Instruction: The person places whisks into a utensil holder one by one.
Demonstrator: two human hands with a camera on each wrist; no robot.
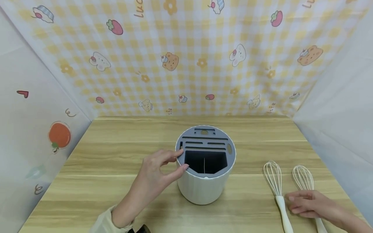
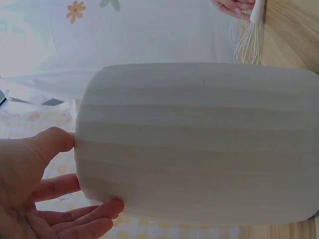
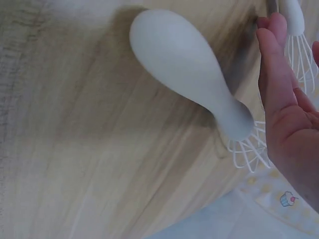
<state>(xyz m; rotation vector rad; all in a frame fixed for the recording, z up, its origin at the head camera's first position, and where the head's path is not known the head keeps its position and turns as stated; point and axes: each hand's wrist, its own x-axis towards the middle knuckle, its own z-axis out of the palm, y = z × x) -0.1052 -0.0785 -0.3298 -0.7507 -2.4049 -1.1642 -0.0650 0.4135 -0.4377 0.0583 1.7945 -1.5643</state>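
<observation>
Head view: two whisks (image 1: 282,207) lie right of the holder (image 1: 202,189). Left hand (image 1: 154,170): spread, touching it. Right hand (image 1: 314,204): relaxed, empty.

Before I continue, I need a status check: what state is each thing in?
Holder: upright on the table, no utensil sticking out.
Slotted insert: seated in the holder's top.
Left hand: thumb and fingers on the holder's rim.
Left whisk: lying down.
Right whisk: lying down.
Right hand: above the right whisk; contact unclear.
</observation>
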